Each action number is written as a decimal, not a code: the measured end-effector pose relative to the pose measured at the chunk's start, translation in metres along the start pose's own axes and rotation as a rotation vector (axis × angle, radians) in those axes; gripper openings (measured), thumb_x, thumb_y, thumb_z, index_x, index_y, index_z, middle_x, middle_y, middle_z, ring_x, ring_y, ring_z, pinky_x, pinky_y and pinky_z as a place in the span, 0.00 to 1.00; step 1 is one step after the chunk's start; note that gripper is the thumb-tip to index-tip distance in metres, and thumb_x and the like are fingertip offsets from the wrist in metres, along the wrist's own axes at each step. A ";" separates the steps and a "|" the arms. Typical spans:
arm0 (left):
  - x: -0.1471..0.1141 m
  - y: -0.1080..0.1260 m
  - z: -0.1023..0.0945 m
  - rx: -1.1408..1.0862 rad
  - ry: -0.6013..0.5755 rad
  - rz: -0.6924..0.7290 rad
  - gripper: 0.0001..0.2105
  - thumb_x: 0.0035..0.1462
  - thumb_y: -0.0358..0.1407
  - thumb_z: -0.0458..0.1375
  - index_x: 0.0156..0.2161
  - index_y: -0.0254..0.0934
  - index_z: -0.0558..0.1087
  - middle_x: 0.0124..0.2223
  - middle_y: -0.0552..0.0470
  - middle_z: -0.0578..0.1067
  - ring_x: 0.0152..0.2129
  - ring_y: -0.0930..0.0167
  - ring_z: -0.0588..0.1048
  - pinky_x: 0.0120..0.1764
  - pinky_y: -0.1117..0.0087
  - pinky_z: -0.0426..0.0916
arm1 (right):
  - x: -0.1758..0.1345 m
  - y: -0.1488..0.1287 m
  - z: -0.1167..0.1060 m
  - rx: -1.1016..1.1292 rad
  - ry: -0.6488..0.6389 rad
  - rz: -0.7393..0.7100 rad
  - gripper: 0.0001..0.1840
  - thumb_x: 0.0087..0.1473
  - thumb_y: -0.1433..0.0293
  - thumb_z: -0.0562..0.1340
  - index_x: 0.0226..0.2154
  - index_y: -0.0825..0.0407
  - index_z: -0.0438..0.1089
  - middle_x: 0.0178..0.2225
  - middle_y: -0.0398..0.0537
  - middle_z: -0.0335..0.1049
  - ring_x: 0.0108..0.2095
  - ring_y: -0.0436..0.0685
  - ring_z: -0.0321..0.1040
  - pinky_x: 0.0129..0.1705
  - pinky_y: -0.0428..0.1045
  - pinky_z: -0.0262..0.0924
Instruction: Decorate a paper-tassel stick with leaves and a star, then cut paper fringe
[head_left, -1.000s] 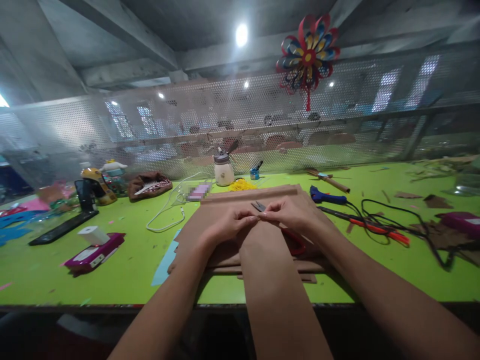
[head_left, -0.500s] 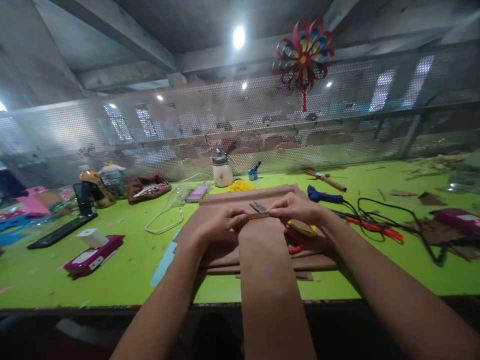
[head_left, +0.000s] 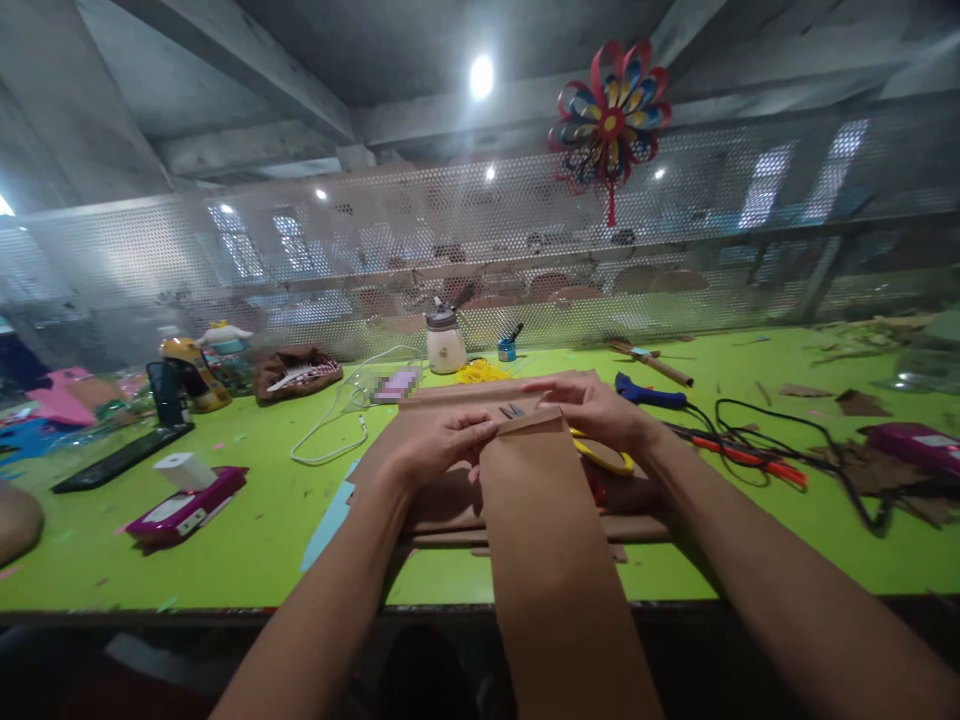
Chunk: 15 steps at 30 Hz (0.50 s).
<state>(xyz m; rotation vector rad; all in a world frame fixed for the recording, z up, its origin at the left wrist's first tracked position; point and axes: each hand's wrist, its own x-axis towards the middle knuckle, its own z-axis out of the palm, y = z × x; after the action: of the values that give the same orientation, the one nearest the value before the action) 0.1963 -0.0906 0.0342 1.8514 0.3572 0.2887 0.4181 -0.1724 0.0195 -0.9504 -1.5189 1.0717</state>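
Brown paper strip [head_left: 555, 540], one, a narrow band folded along its top edge: it hung from your grip toward you, past the table's near edge, its lower end cut off by the bottom of the view. Your left hand [head_left: 442, 450] had thumb and fingers pinched together on its upper left corner. Your right hand [head_left: 600, 408] was at the upper right corner, partly hidden by the paper; whether its fingers were clamped there could not be told.

Scissors [head_left: 616, 468], under the grip: blade tips just beyond the fold, yellow handle by your right wrist, red handle mostly covered by the strip. Brown sheets [head_left: 442, 512], beneath your hands, their middle hidden. Pale blue sheet [head_left: 326, 528], left of the grip, partly covered. Pixelated object [head_left: 396, 386], beyond your left hand, unreadable. Rounded object [head_left: 16, 522], far left, blurred and cut off by the view.

Surface: bright green table [head_left: 262, 560], flecked with scraps; purple power strip [head_left: 187, 512] left of the grip, blue glue gun [head_left: 651, 394] to its right, lidded jar [head_left: 445, 348] beyond.

Room: perforated screen [head_left: 360, 250] behind the table, shapes through it indistinct; flower ornament [head_left: 611, 122] high beyond your right hand; grey beamed ceiling, lamp [head_left: 481, 77] lit.
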 end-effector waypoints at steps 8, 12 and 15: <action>0.013 -0.017 0.015 -0.174 0.062 -0.037 0.17 0.51 0.47 0.57 0.37 0.33 0.69 0.30 0.53 0.70 0.24 0.75 0.67 0.29 0.73 0.61 | 0.000 -0.003 0.018 -0.030 -0.113 -0.142 0.09 0.44 0.72 0.65 0.32 0.53 0.75 0.38 0.48 0.69 0.38 0.52 0.65 0.40 0.49 0.61; 0.015 -0.022 0.012 -0.172 0.113 -0.035 0.18 0.49 0.45 0.60 0.40 0.32 0.71 0.38 0.48 0.73 0.33 0.70 0.70 0.36 0.70 0.62 | 0.003 0.001 0.015 0.009 -0.002 -0.132 0.09 0.47 0.68 0.64 0.32 0.56 0.74 0.33 0.47 0.70 0.32 0.50 0.64 0.38 0.48 0.59; 0.016 -0.024 0.005 -0.137 0.266 -0.021 0.20 0.48 0.48 0.59 0.39 0.32 0.72 0.37 0.49 0.74 0.32 0.69 0.70 0.36 0.69 0.63 | 0.005 0.004 0.014 0.022 0.025 -0.031 0.14 0.49 0.64 0.62 0.35 0.57 0.73 0.30 0.47 0.70 0.30 0.50 0.64 0.35 0.48 0.58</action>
<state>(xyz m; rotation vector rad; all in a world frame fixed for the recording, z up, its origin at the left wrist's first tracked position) 0.2109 -0.0820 0.0095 1.6765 0.5260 0.5345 0.4036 -0.1683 0.0154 -0.9191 -1.4943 1.0491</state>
